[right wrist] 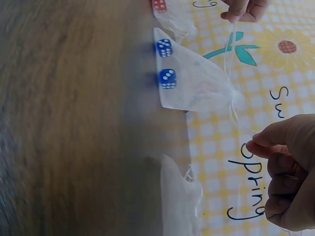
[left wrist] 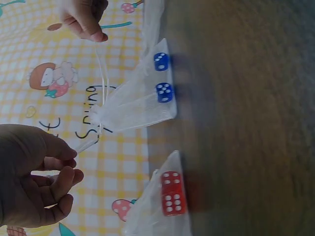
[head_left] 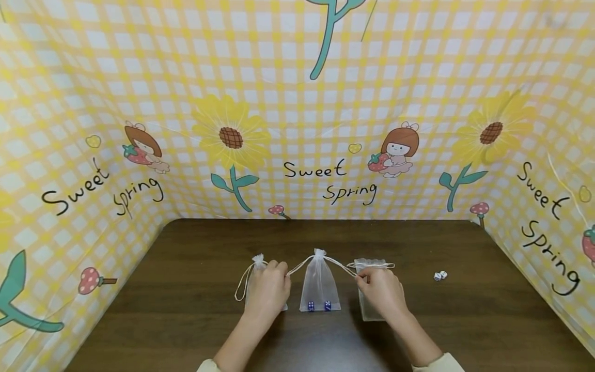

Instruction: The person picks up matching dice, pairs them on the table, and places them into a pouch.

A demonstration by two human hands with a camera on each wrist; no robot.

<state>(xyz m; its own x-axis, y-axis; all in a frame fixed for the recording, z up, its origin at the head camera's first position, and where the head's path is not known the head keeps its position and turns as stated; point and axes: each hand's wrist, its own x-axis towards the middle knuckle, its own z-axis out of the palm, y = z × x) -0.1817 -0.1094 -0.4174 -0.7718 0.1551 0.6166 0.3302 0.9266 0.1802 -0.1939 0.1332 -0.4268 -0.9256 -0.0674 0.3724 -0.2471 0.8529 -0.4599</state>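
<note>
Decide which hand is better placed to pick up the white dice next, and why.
Probably the right hand: the white dice lie nearer it, while the left hand is beyond the middle bag.

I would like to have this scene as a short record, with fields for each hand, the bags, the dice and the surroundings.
Left hand: pinches the drawstring on the left side of the middle bag
Right hand: pinches the same drawstring on the right side
Middle bag: sheer white, neck gathered, two blue dice at the bottom
Left bag: neck gathered, two red dice inside
Right bag: top not gathered
White dice: two, on the table, right of the bags
Table: dark brown wood look
Backdrop: yellow-white checked, printed "Sweet Spring"
</note>
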